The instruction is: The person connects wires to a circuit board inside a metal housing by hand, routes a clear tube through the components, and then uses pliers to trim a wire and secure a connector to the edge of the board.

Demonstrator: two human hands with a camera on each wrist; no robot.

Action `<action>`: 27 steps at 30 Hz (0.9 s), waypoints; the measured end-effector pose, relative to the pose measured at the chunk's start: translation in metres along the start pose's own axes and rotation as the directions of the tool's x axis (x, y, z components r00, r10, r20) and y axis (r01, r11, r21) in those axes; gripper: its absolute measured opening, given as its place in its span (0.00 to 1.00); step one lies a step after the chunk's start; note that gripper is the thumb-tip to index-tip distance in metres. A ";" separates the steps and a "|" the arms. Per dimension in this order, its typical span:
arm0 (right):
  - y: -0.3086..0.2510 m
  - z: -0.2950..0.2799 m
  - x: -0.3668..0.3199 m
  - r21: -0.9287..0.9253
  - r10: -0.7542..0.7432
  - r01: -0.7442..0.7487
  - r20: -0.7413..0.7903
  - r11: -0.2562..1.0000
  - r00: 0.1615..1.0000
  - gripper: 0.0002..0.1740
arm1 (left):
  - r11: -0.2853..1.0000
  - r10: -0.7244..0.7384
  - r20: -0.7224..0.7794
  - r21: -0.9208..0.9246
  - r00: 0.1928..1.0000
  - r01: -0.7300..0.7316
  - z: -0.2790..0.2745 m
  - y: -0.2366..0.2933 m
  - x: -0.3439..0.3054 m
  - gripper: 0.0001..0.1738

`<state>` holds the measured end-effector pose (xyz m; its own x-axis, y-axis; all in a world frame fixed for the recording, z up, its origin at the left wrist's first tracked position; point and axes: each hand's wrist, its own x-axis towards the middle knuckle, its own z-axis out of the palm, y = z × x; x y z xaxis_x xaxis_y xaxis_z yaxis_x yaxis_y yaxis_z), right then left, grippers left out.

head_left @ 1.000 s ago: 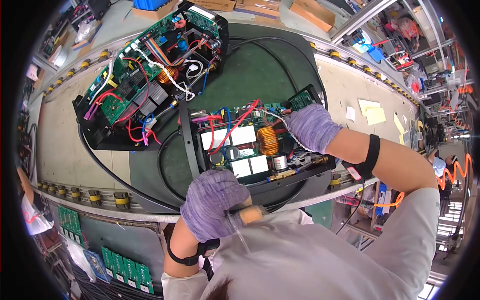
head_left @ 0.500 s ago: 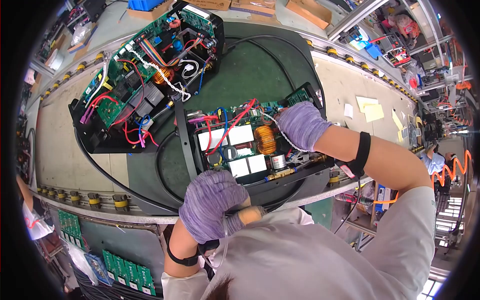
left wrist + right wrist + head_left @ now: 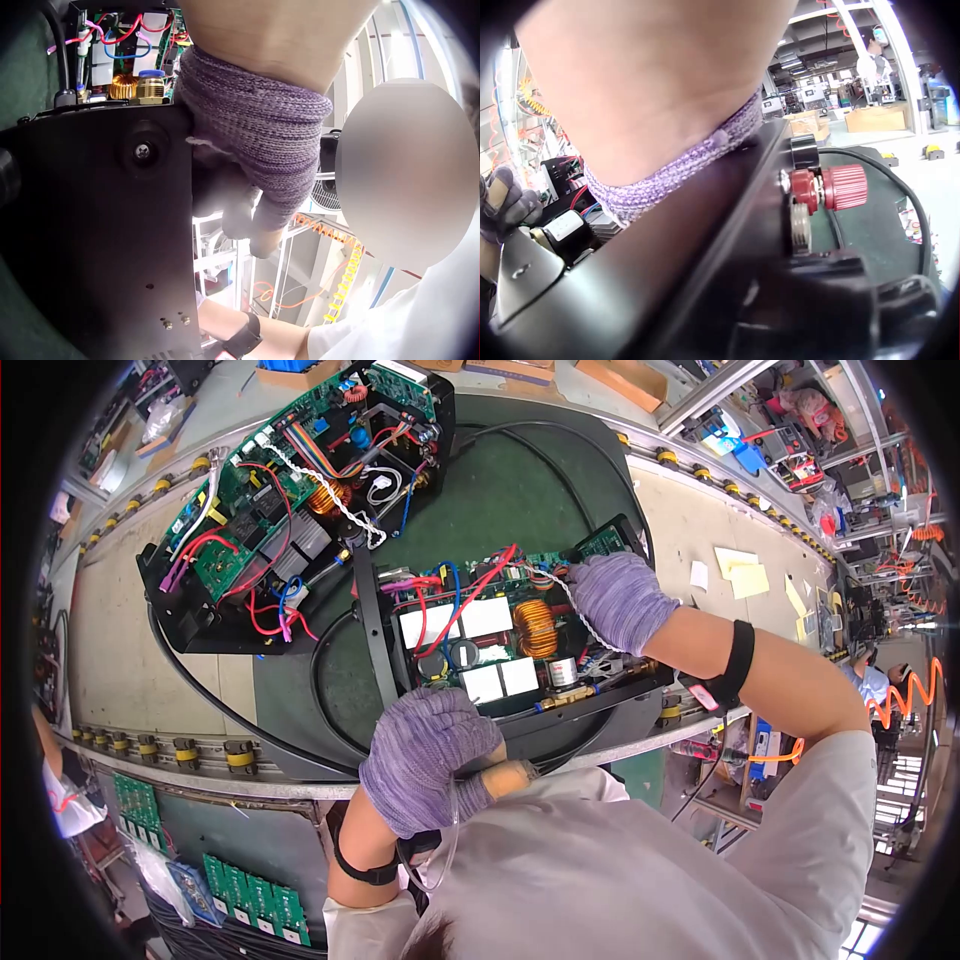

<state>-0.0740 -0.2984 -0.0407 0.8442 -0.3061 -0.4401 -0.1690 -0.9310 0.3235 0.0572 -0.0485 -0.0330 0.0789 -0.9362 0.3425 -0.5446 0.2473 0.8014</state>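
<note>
In front of me an open black chassis holds a green circuit board, white blocks and a copper coil. My gloved right hand reaches into its back right corner, beside a small upright green board and a white twisted wire. Its fingertips are hidden, so I cannot tell what they hold. At the front left edge of the chassis is my gloved left hand, its bare fingertips loosely curled. Seen from the left wrist, those fingers hang beside the black panel, with nothing visible in them.
A second open chassis with boards and loose wires stands at the back left. Black cables loop across the dark green mat. Rollers line the bench edge. A red knob juts from the chassis panel. Yellow papers lie right.
My right hand shifts slightly within the same corner. The thin clear cord by my left wrist, straight before, now hangs in a loop. My left hand stays at the chassis edge.
</note>
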 end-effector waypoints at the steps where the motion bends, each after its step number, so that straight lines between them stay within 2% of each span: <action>1: -0.003 -0.007 0.002 0.028 0.048 -0.050 0.060 0.998 0.997 0.11 | 1.000 0.008 -0.016 -0.002 1.000 -0.008 0.001 0.000 0.000 0.17; 4: -0.002 -0.012 0.006 0.006 0.002 -0.002 0.109 1.000 0.994 0.12 | 1.000 -0.001 -0.031 -0.022 1.000 0.000 0.002 -0.001 -0.001 0.17; 5: -0.002 -0.010 0.006 0.023 0.000 -0.001 0.062 1.000 0.998 0.11 | 0.999 -0.009 -0.030 -0.033 0.999 0.008 0.002 -0.001 -0.001 0.17; 8: -0.004 -0.007 0.009 -0.006 -0.010 0.010 0.098 1.000 0.995 0.09 | 1.000 -0.022 0.009 -0.017 1.000 0.022 0.000 0.001 0.001 0.17; 9: -0.004 -0.005 0.009 -0.017 -0.052 0.053 0.046 0.998 0.998 0.08 | 1.000 -0.004 -0.018 -0.009 1.000 0.004 0.002 0.000 0.000 0.17; 11: -0.006 -0.003 0.010 -0.060 -0.084 0.088 0.062 0.994 0.995 0.08 | 0.999 0.033 -0.067 0.010 0.997 -0.032 0.005 -0.003 -0.001 0.17; 15: -0.009 -0.007 0.010 -0.038 -0.109 0.112 0.060 0.993 0.992 0.08 | 0.999 -0.025 -0.056 0.021 0.998 0.026 0.005 0.002 0.000 0.17; 18: -0.004 -0.027 0.008 -0.010 -0.103 0.107 0.211 0.994 0.972 0.08 | 0.997 -0.039 -0.056 0.057 0.998 0.043 0.005 0.007 0.001 0.18; 19: -0.002 -0.031 0.005 0.007 -0.047 0.046 0.184 0.999 0.982 0.08 | 0.998 -0.029 -0.059 0.045 0.998 0.031 0.005 0.005 -0.001 0.18; 22: 0.009 -0.028 -0.015 0.201 -0.082 0.091 -0.054 0.975 0.995 0.10 | 1.000 -0.008 -0.064 0.020 0.998 0.010 0.007 0.000 -0.003 0.18; 23: 0.015 -0.029 -0.023 0.320 -0.093 0.103 -0.047 0.942 0.995 0.10 | 1.000 -0.002 -0.061 0.012 0.998 0.003 0.007 0.000 -0.003 0.18; 26: 0.040 -0.034 -0.042 0.480 -0.295 0.219 0.088 0.849 0.951 0.15 | 1.000 -0.017 -0.049 0.020 0.999 0.018 0.005 0.005 0.000 0.19; 27: 0.047 -0.037 -0.046 0.435 -0.429 0.389 -0.007 0.812 0.903 0.16 | 0.999 -0.034 -0.006 0.029 0.999 0.034 0.002 0.007 0.002 0.18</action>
<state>-0.1018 -0.3208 0.0257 0.8383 0.1247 -0.5308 -0.0300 -0.9614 -0.2733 0.0520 -0.0490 -0.0276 0.1024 -0.9427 0.3177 -0.5651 0.2077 0.7984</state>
